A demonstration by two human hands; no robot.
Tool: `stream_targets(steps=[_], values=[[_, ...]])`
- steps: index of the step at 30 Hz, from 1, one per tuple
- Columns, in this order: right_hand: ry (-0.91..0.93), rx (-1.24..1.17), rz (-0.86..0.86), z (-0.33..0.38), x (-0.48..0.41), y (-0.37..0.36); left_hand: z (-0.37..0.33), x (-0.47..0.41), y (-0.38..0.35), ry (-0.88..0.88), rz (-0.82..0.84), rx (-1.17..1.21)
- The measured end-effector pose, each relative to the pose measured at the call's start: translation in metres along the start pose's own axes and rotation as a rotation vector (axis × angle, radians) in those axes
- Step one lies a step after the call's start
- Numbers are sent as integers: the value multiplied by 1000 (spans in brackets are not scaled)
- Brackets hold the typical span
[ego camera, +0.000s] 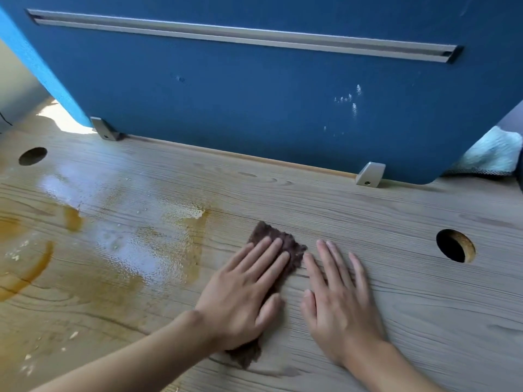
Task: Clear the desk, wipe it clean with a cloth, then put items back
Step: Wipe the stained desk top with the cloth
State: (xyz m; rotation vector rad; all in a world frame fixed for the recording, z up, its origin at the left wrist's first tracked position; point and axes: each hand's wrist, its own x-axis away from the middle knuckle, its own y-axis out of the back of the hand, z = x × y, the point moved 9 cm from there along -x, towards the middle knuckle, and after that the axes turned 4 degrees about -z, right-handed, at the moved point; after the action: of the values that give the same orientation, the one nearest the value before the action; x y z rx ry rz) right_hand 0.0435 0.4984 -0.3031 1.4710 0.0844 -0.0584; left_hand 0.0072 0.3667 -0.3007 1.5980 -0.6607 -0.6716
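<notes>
Both hands lie flat, fingers straight, mid-desk (396,210): left hand (243,292) presses the brown cloth (285,244), right hand (339,301) rests beside it, gripping nothing. Wet brownish smear (158,250) toward the left edge.

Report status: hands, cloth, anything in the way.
Left hand flat, pressing brown cloth on desk. Right hand flat on bare wood beside it. Wet brown stain left of cloth, crumbs at near-left edge.

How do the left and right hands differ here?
The left hand presses flat on the dark brown fuzzy cloth; the right hand rests on bare wood-grain desk. The left hand is nearer the wet orange-brown stain; the right hand is over dry wood. Both lie palm-down, flat.
</notes>
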Motion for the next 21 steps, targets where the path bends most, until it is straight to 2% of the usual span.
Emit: stream_targets(steps=[2,4,7,9,11,15,17,19,21], values=[[3,5,-1,0,0,0,-7,10,-1,-121,37,40],[3,4,-7,0,-1,0,19,-6,-3,-91,44,33],[4,8,-7,-1,0,-1,91,-41,7,246,-30,-34],[2,8,-7,-1,1,0,111,-44,4,414,6,-70],[4,8,-10,0,0,-1,87,-35,2,382,-4,-60],[5,1,-20,0,-1,1,-8,22,2,1,8,4],[8,4,-27,1,0,-1,-17,35,-1,-111,46,43],[1,2,-43,0,-1,0,4,22,-2,-68,42,43],[5,6,-74,2,0,6,46,-4,3,148,-8,9]])
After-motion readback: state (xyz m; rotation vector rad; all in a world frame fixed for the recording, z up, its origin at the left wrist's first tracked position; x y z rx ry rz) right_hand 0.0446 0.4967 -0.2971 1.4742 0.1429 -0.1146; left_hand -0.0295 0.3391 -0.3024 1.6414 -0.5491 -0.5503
